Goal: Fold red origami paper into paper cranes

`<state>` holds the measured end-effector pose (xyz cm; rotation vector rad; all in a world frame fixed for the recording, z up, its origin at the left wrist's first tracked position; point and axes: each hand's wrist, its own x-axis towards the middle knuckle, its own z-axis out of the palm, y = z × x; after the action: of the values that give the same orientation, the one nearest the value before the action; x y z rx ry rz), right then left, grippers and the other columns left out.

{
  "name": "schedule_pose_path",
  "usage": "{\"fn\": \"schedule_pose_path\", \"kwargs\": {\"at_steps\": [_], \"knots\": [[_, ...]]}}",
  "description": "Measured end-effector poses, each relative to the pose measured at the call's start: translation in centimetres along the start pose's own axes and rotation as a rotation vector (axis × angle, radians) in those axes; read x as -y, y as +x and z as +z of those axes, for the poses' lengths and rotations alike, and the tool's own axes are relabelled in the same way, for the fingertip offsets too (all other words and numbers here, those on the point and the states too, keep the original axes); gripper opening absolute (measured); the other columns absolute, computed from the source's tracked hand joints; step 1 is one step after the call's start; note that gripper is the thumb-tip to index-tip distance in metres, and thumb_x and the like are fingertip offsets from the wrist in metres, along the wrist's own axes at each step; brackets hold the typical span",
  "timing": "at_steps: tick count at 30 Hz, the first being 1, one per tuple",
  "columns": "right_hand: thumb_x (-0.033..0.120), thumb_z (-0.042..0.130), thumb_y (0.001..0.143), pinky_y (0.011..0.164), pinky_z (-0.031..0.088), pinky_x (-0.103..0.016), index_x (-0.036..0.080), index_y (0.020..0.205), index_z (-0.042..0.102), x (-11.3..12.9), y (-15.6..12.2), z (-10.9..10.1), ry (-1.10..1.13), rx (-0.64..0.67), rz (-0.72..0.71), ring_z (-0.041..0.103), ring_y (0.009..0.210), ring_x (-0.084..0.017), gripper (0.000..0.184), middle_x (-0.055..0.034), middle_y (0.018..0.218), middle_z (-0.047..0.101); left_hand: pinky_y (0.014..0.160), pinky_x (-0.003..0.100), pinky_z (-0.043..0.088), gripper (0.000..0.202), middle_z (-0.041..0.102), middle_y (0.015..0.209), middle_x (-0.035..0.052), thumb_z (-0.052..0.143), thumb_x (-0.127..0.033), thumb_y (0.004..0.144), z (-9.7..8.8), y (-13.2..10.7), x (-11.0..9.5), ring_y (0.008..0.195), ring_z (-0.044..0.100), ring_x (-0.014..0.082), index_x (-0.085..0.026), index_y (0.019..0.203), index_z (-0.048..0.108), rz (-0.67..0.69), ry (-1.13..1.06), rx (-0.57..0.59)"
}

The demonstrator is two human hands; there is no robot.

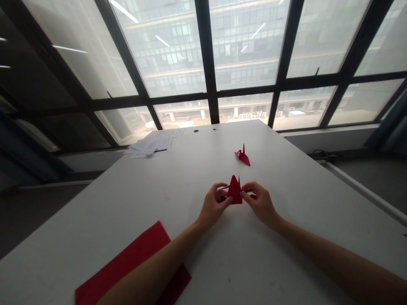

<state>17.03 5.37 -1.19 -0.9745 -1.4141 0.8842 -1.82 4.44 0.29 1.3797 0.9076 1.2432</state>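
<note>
A partly folded red origami crane [235, 190] is held up between both hands over the white table. My left hand [215, 201] pinches its lower left side, thumb in front, with a thin red point jutting out near the fingers. On the other edge, my right hand [259, 201] grips the paper between thumb and fingers, beside another narrow upright point. Beyond the hands stands a second red paper crane [243, 156], its wings spread and its neck up. Red paper sheets [127, 262] lie at the lower left, partly covered by my left forearm.
White papers [152, 144] lie at the table's far left, with a dark pen [160, 150] on them. The white table [203, 161] reaches to tall windows with dark frames. A dark cable [322, 156] lies past its right edge.
</note>
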Motion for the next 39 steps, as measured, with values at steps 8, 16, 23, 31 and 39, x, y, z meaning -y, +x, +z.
{"fn": "schedule_pose_path", "kwargs": {"at_steps": [8, 16, 23, 31, 39], "knots": [[0.037, 0.074, 0.080, 0.067, 0.055, -0.033, 0.020, 0.084, 0.065, -0.1, 0.2, -0.1, 0.076, 0.070, -0.004, 0.065, 0.079, -0.021, 0.019, -0.0056, 0.089, 0.068, 0.072, 0.030, 0.057, 0.043, 0.072, 0.091, 0.0075, 0.083, -0.030, 0.076, 0.0, 0.1, -0.3, 0.079, 0.070, 0.0185, -0.014, 0.109, 0.061, -0.026, 0.045, -0.005], [0.035, 0.072, 0.082, 0.066, 0.054, -0.031, 0.022, 0.080, 0.062, 0.5, 0.2, -0.2, 0.083, 0.100, -0.039, 0.059, 0.078, -0.019, 0.017, -0.0048, 0.090, 0.063, 0.066, 0.032, 0.060, 0.043, 0.074, 0.100, 0.0130, 0.079, -0.036, 0.081, -0.1, 0.1, -0.8, 0.081, 0.073, 0.0235, -0.012, 0.115, 0.068, -0.081, 0.042, 0.052], [0.032, 0.068, 0.086, 0.072, 0.055, -0.035, 0.022, 0.098, 0.070, 0.3, 0.1, -0.2, 0.059, 0.130, -0.046, 0.063, 0.083, -0.022, 0.016, -0.0064, 0.093, 0.069, 0.079, 0.036, 0.058, 0.044, 0.075, 0.106, 0.0144, 0.085, -0.032, 0.074, 0.0, 0.2, -0.9, 0.087, 0.073, 0.0244, -0.012, 0.111, 0.073, -0.081, 0.007, 0.113], [0.034, 0.070, 0.086, 0.067, 0.054, -0.032, 0.024, 0.084, 0.076, 0.6, -0.1, -0.1, 0.113, 0.136, -0.092, 0.062, 0.083, -0.021, 0.012, -0.0065, 0.092, 0.064, 0.082, 0.040, 0.059, 0.042, 0.077, 0.089, 0.0124, 0.085, -0.036, 0.075, -0.3, 0.2, -0.9, 0.078, 0.074, 0.0226, -0.011, 0.106, 0.074, -0.157, -0.106, 0.137], [0.031, 0.068, 0.088, 0.073, 0.055, -0.034, 0.028, 0.086, 0.079, 0.7, -0.3, -0.3, 0.021, 0.131, -0.213, 0.062, 0.092, -0.022, 0.011, -0.0071, 0.098, 0.061, 0.096, 0.045, 0.054, 0.044, 0.073, 0.113, 0.0137, 0.077, -0.043, 0.081, -0.8, 0.5, -0.7, 0.102, 0.070, 0.0280, -0.015, 0.114, 0.073, -0.180, -0.231, 0.180]]}}
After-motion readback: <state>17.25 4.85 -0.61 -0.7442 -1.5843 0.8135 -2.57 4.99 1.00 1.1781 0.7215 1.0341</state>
